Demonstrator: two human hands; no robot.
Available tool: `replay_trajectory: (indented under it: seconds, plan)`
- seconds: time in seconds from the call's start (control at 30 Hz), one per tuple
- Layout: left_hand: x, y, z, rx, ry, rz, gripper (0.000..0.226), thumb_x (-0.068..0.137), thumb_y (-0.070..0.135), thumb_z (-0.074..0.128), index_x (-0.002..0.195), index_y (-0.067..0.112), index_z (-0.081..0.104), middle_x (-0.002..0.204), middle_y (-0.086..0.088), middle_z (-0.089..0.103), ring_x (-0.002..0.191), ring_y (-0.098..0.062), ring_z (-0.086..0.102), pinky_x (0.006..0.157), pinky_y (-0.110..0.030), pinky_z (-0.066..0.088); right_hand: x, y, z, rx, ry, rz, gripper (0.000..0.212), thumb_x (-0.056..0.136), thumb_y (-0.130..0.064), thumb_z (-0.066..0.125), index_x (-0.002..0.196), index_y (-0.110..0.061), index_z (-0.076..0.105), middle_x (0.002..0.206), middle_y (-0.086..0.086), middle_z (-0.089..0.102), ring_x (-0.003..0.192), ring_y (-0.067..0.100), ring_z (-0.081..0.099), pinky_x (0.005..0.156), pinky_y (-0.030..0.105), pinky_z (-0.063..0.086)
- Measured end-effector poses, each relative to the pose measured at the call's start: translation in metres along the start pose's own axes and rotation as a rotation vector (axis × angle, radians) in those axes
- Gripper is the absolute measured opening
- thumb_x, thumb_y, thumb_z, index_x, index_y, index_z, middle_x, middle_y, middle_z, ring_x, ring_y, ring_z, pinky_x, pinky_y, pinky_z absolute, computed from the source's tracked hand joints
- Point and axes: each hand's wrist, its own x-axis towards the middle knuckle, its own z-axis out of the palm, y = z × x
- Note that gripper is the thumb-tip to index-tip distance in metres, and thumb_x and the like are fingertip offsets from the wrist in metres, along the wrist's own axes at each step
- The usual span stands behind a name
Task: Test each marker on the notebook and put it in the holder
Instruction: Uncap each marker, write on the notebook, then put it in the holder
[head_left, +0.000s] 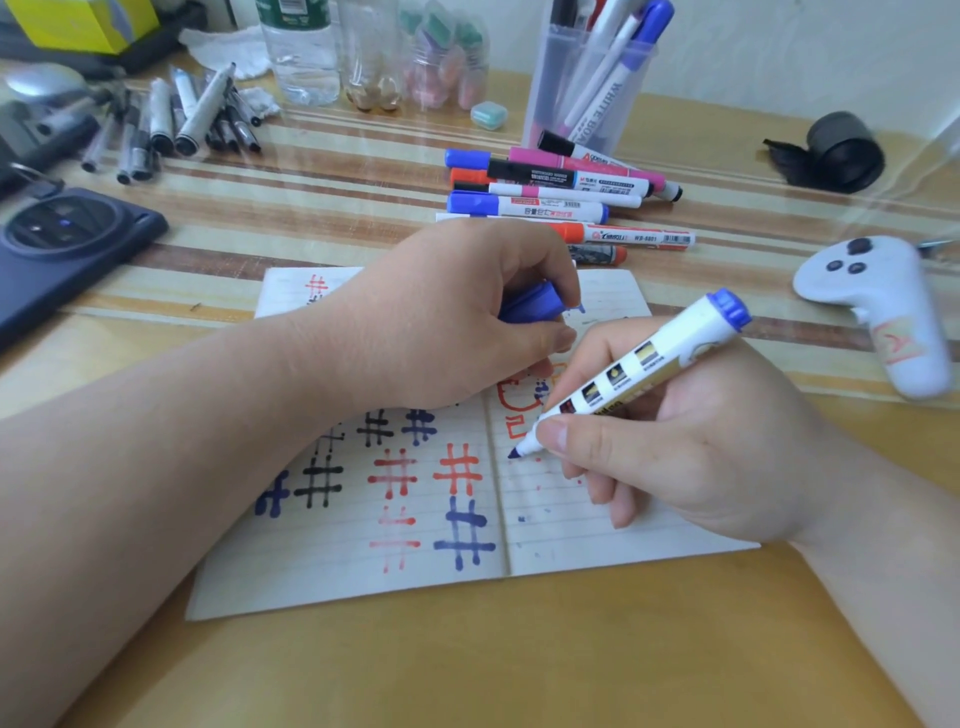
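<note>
An open lined notebook (550, 540) lies in front of me, covered with red, black and blue hash marks. My right hand (691, 441) grips an uncapped white marker with a blue end (649, 364), its blue tip just above the right page near the spine. My left hand (457, 322) rests on the upper part of the notebook and holds the blue cap (530, 304) in curled fingers. A pile of several capped markers (561, 200) lies beyond the notebook. Behind it stands the clear holder (618, 114) with several markers inside.
A dark phone (67, 244) lies at the left. Several grey pens (171, 119) are scattered at the back left. Bottles (306, 52) stand at the back centre. A white controller (883, 306) sits at the right, a black roll (841, 150) behind it.
</note>
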Motion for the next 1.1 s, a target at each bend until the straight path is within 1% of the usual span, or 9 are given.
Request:
replay_trajectory:
  seconds: [0.2, 0.33, 0.47, 0.53, 0.67, 0.8, 0.9, 1.0, 1.1]
  plan:
    - [-0.0002, 0.0000, 0.0003, 0.003, 0.002, 0.001, 0.014, 0.087, 0.029, 0.076, 0.097, 0.030, 0.068, 0.065, 0.008, 0.060, 0.063, -0.002, 0.054, 0.063, -0.017, 0.045, -0.0009, -0.0017, -0.0004, -0.023, 0.000, 0.012, 0.016, 0.075, -0.024, 0.076, 0.078, -0.011, 0.067, 0.063, 0.014, 0.066, 0.051, 0.025, 0.065, 0.044, 0.033, 0.052]
    - [0.0003, 0.0001, 0.0008, -0.007, 0.001, -0.006, 0.013, 0.086, 0.027, 0.076, 0.095, 0.031, 0.067, 0.062, 0.011, 0.058, 0.060, 0.000, 0.054, 0.060, -0.012, 0.041, -0.0004, -0.0035, -0.0009, -0.066, 0.022, 0.039, 0.017, 0.073, -0.026, 0.074, 0.076, -0.011, 0.066, 0.060, 0.015, 0.064, 0.049, 0.026, 0.063, 0.041, 0.034, 0.051]
    - [0.0000, 0.0000, 0.0001, -0.018, -0.010, -0.002, 0.012, 0.087, 0.027, 0.075, 0.095, 0.031, 0.066, 0.067, 0.010, 0.066, 0.062, 0.000, 0.058, 0.063, -0.015, 0.044, -0.0010, -0.0058, -0.0023, -0.102, 0.039, 0.070, 0.019, 0.074, -0.028, 0.074, 0.078, -0.011, 0.065, 0.059, 0.013, 0.066, 0.048, 0.034, 0.064, 0.040, 0.038, 0.052]
    - [-0.0001, 0.0002, 0.0002, -0.023, -0.012, -0.001, 0.012, 0.087, 0.027, 0.074, 0.095, 0.031, 0.065, 0.070, 0.010, 0.070, 0.063, 0.002, 0.060, 0.064, -0.012, 0.044, -0.0003, -0.0060, -0.0007, -0.161, 0.058, 0.103, 0.023, 0.077, -0.035, 0.080, 0.079, -0.015, 0.069, 0.057, 0.010, 0.067, 0.045, 0.032, 0.065, 0.041, 0.034, 0.053]
    - [0.0001, 0.0014, 0.0014, -0.027, -0.015, -0.006, 0.012, 0.087, 0.028, 0.074, 0.095, 0.031, 0.065, 0.070, 0.012, 0.071, 0.063, 0.006, 0.062, 0.064, -0.009, 0.043, 0.0011, -0.0059, 0.0021, -0.207, 0.082, 0.193, 0.009, 0.074, -0.037, 0.067, 0.076, -0.030, 0.072, 0.055, 0.004, 0.069, 0.043, 0.019, 0.066, 0.038, 0.020, 0.049]
    - [0.0003, 0.0000, 0.0007, -0.061, -0.030, -0.014, 0.012, 0.088, 0.027, 0.073, 0.097, 0.029, 0.066, 0.075, 0.012, 0.075, 0.069, 0.005, 0.069, 0.074, -0.023, 0.054, 0.0007, -0.0061, 0.0023, -0.185, 0.088, 0.186, 0.007, 0.078, -0.033, 0.068, 0.076, -0.029, 0.072, 0.055, 0.003, 0.069, 0.041, 0.014, 0.065, 0.037, 0.019, 0.048]
    - [-0.0001, 0.0012, 0.0007, -0.031, -0.011, -0.006, 0.013, 0.087, 0.026, 0.075, 0.093, 0.031, 0.065, 0.062, 0.014, 0.064, 0.060, 0.007, 0.060, 0.063, -0.009, 0.042, 0.0008, -0.0062, 0.0027, -0.163, 0.075, 0.176, 0.013, 0.083, -0.028, 0.071, 0.070, -0.027, 0.073, 0.052, 0.002, 0.068, 0.038, 0.011, 0.062, 0.036, 0.019, 0.048]
    - [-0.0005, 0.0028, 0.0003, -0.024, -0.009, -0.008, 0.014, 0.087, 0.027, 0.075, 0.092, 0.033, 0.064, 0.058, 0.017, 0.060, 0.057, 0.009, 0.058, 0.061, -0.006, 0.039, -0.0005, -0.0051, -0.0011, -0.091, 0.030, 0.092, 0.018, 0.078, -0.022, 0.082, 0.071, -0.011, 0.070, 0.052, 0.007, 0.064, 0.040, 0.015, 0.059, 0.037, 0.026, 0.046]
    - [-0.0006, 0.0031, 0.0002, -0.033, -0.019, -0.012, 0.013, 0.088, 0.026, 0.074, 0.093, 0.032, 0.064, 0.063, 0.014, 0.066, 0.058, 0.010, 0.059, 0.061, -0.006, 0.039, -0.0021, -0.0037, -0.0066, 0.044, 0.011, 0.028, 0.012, 0.074, -0.018, 0.073, 0.074, -0.007, 0.066, 0.056, 0.011, 0.063, 0.045, 0.024, 0.059, 0.039, 0.030, 0.046]
